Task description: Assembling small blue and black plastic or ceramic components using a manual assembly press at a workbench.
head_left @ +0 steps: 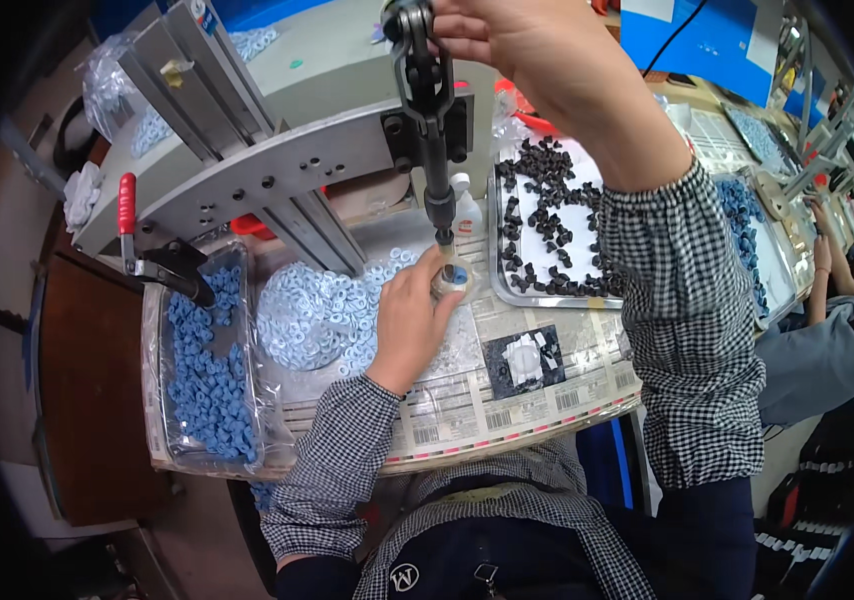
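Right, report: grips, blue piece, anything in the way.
Left grip at round fixture. Right grip up by press linkage, partly out of frame. Blue piece on fixture by plunger tip, contact unclear. Left fingers close to tip.

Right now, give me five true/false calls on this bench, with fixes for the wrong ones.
1. The left hand is at the round fixture beneath the vertical press rod. True.
2. The right hand rests on the newspaper-like sheet. False: it is raised beside the top of the press.
3. Black parts lie in the metal tray. True.
4. The red handle stands right of the tray. False: it is at the far left.
5. The white bottle lies on its side. False: it stands upright.
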`<move>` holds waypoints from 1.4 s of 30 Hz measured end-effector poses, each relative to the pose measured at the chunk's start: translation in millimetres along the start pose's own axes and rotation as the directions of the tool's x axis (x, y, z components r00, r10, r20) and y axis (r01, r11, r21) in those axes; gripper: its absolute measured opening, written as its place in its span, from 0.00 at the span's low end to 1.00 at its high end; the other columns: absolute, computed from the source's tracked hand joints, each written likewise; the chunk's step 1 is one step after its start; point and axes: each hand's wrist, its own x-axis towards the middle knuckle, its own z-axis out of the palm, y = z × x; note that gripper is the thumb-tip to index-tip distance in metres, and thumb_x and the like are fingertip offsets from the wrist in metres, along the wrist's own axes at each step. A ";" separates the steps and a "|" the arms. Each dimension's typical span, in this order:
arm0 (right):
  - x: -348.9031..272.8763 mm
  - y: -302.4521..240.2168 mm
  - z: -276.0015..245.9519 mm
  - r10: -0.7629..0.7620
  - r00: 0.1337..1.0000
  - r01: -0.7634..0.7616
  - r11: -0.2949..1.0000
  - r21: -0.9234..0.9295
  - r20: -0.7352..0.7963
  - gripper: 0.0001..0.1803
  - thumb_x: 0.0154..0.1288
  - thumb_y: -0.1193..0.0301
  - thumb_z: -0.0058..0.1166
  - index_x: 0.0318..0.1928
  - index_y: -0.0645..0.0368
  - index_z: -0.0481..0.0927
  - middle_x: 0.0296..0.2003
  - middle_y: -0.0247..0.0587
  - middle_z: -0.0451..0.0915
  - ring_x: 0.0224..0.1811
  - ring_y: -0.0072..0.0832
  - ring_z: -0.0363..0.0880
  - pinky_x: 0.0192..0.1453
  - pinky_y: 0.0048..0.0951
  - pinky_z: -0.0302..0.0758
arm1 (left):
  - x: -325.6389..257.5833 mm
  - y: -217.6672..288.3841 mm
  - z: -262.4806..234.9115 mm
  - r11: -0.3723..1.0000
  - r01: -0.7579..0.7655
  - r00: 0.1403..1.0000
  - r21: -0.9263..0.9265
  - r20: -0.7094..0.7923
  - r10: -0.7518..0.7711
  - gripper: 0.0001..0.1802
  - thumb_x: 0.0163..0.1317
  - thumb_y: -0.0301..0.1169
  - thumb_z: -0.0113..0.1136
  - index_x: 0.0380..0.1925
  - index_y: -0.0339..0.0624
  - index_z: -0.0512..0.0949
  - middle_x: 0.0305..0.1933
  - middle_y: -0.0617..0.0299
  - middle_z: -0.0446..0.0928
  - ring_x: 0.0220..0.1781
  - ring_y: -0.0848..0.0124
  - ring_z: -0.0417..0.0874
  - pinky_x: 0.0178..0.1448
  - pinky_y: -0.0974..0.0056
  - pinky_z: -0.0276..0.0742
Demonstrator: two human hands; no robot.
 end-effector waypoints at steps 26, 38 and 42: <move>-122.9 157.6 -131.8 0.052 0.996 -0.089 0.746 -0.660 -0.075 0.11 0.63 0.76 0.60 0.46 0.64 0.85 0.41 0.46 0.86 0.40 0.37 0.86 0.47 0.34 0.81 | -50.7 -1.8 -97.3 0.934 0.306 0.949 -0.184 0.140 -0.283 0.29 0.61 0.26 0.67 0.63 0.34 0.73 0.59 0.47 0.80 0.63 0.54 0.80 0.66 0.54 0.74; -122.9 226.7 -106.6 0.384 0.912 0.032 0.284 -0.958 0.145 0.08 0.60 0.70 0.62 0.38 0.61 0.85 0.32 0.50 0.85 0.37 0.48 0.84 0.44 0.43 0.79 | -74.6 -11.1 -83.8 0.888 0.396 0.918 -0.235 0.099 -0.384 0.16 0.64 0.26 0.65 0.52 0.36 0.82 0.49 0.51 0.84 0.52 0.59 0.84 0.59 0.60 0.76; -126.6 238.3 -106.8 0.324 0.927 0.062 0.365 -0.929 0.189 0.08 0.59 0.70 0.62 0.36 0.61 0.85 0.33 0.49 0.83 0.38 0.48 0.83 0.44 0.45 0.78 | -65.4 -9.6 -82.1 0.920 0.352 0.936 -0.174 0.044 -0.350 0.12 0.64 0.25 0.64 0.48 0.36 0.83 0.44 0.52 0.84 0.49 0.58 0.83 0.55 0.58 0.77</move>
